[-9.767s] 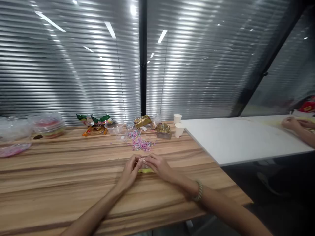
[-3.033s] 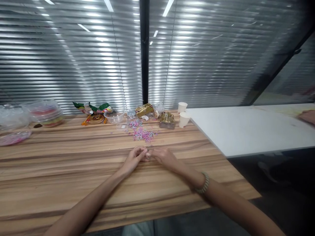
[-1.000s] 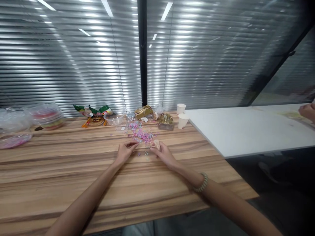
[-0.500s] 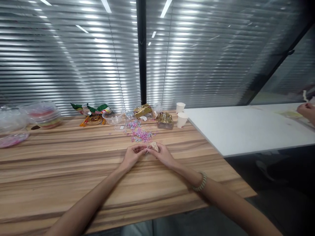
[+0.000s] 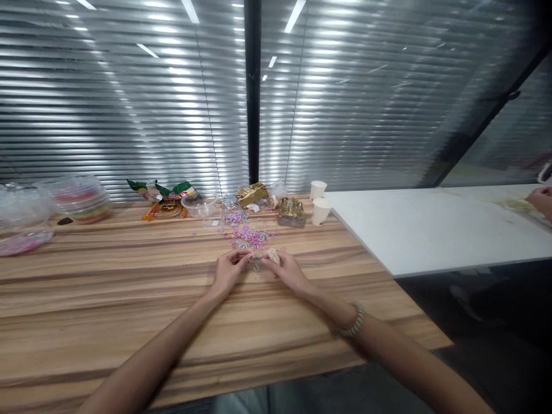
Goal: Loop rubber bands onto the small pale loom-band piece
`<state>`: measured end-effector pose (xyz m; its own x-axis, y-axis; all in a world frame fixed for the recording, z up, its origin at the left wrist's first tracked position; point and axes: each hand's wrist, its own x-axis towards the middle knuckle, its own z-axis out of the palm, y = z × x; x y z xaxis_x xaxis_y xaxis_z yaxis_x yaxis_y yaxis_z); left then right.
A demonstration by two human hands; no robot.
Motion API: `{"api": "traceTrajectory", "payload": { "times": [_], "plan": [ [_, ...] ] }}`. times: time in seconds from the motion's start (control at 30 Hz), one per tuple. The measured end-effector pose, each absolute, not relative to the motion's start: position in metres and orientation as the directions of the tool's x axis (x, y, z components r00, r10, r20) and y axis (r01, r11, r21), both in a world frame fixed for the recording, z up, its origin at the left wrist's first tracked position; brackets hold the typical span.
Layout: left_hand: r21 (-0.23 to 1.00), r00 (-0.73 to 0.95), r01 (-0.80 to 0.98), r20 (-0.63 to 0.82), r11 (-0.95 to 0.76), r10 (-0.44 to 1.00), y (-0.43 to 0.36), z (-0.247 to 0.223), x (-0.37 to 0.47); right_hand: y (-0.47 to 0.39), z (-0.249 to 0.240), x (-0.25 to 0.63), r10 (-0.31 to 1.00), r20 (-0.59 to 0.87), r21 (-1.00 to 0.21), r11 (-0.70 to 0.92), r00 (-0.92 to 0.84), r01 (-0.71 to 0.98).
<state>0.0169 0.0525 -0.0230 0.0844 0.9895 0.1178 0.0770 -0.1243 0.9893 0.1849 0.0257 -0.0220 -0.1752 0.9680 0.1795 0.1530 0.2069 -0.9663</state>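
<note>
My left hand [image 5: 230,270] is closed in a pinch at the near edge of a heap of small pink, white and bluish loop-shaped pieces [image 5: 250,237]. What sits between its fingertips is too small to make out. Across a narrow gap, my right hand [image 5: 291,274] is closed around a pale beige lump [image 5: 272,256], which shows above the thumb. A thin strand or piece seems to run between the two sets of fingertips, though it is blurred. On the wood just below lies a pale loop-shaped piece [image 5: 256,267].
Behind the heap are gold packets [image 5: 251,194], a clear bowl [image 5: 199,206], green snack bags [image 5: 172,190] and a paper cup [image 5: 321,211]. Stacked clear tubs [image 5: 80,201] stand left. At right, another person's hand [image 5: 541,201] is over a white table [image 5: 379,230].
My hands have drawn apart, the left moving slightly left, opening a gap between the fingertips. A loop-shaped piece now shows on the wood below. The other person's hand has shifted right.
</note>
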Motion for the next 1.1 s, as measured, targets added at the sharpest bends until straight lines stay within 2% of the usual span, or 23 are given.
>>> {"api": "traceTrajectory", "payload": {
  "times": [0.2,0.43,0.67,0.8,0.93,1.03,1.1],
  "plan": [
    [0.962,0.186,0.109,0.23,-0.252,0.955,0.045,-0.015,0.022,0.026,-0.023,0.185,0.95,0.215,-0.947,0.26,-0.227,0.188],
    [0.96,0.29,0.101,0.222,-0.261,0.931,0.043,-0.012,0.023,0.029,-0.027,0.186,0.95,0.225,-0.935,0.273,-0.214,0.227],
    [0.961,0.321,0.093,0.218,-0.26,0.921,0.044,-0.013,0.023,0.029,-0.026,0.186,0.947,0.226,-0.937,0.275,-0.229,0.214],
    [0.941,0.239,0.174,0.247,-0.292,0.939,0.047,-0.018,0.02,0.028,-0.026,0.186,0.953,0.216,-0.944,0.259,-0.213,0.203],
    [0.866,0.163,0.308,0.359,-0.393,0.919,0.045,-0.015,0.019,0.028,-0.026,0.185,0.952,0.229,-0.945,0.268,-0.204,0.188],
    [0.775,0.253,0.362,0.452,-0.517,0.855,0.038,-0.009,0.021,0.028,-0.026,0.185,0.949,0.254,-0.944,0.285,-0.189,0.166],
    [0.754,0.327,0.347,0.461,-0.558,0.825,0.034,-0.005,0.023,0.027,-0.025,0.185,0.952,0.258,-0.944,0.285,-0.166,0.167]
  ]
}}
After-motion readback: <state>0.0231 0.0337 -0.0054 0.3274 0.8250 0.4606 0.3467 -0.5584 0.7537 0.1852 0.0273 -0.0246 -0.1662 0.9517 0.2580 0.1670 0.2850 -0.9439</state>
